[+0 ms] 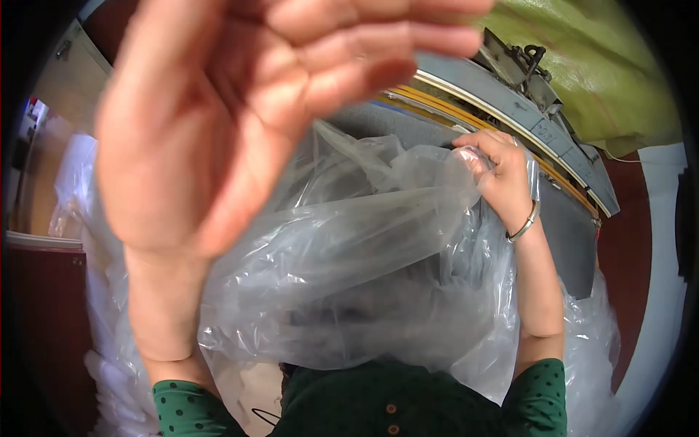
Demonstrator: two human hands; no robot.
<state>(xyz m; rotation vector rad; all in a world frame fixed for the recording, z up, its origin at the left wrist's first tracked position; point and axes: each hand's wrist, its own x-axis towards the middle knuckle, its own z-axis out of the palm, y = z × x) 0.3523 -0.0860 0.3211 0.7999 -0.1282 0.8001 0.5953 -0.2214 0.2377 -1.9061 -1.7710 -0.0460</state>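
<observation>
A large sheet of clear plastic film (349, 247) spreads in loose folds across my front and hangs down on both sides. My right hand (502, 171) pinches the film's upper edge between thumb and fingers, close to the machine; a metal bangle sits on that wrist. Raised close to the camera, my left hand (240, 124) is open with the palm showing and the fingers stretched to the right. It holds nothing, and its fingertips are partly cut off by the upper edge. Dark grey material (575, 240) shows behind the film.
Beyond my right hand runs a grey-blue machine bar (524, 116) with yellow strips and black metal fittings. Green-yellow sheeting (590, 65) covers the area behind it. A dark red cabinet (47, 320) stands at the left, with more film bunched beside it.
</observation>
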